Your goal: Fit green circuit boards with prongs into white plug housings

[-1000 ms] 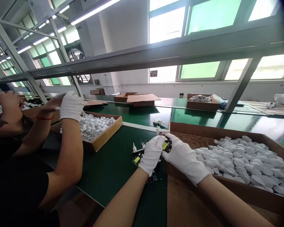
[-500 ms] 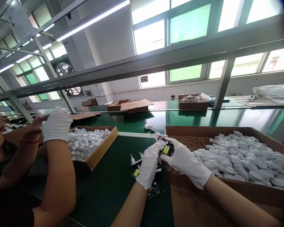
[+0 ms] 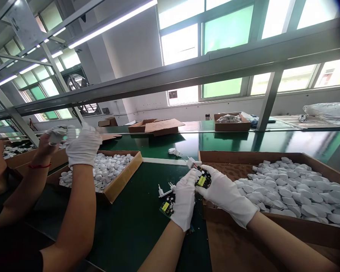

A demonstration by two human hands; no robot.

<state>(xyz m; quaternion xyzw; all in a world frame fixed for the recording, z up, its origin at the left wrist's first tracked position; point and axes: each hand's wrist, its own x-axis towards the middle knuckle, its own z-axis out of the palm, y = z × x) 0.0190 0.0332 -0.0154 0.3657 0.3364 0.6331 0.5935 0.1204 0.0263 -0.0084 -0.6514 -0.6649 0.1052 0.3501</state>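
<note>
Near the centre of the frame, both my gloved hands grasp a small circuit board (image 3: 204, 179): my right hand (image 3: 228, 194) grips its right side, while my left hand (image 3: 184, 200) pinches at its left edge, though the glove hides exactly which part. A white plug piece (image 3: 191, 162) sits just beyond my fingertips; I can't tell how firmly it's joined to the board. If it is joined, I judge that twisting one against the other could strain the joint. The glove cloth might also snag on components or let the board slip. Below my grip, a loose board (image 3: 166, 206) and a white pronged part (image 3: 164, 192) lie on the bench (image 3: 124, 226), close enough for my left wrist to knock them.
</note>
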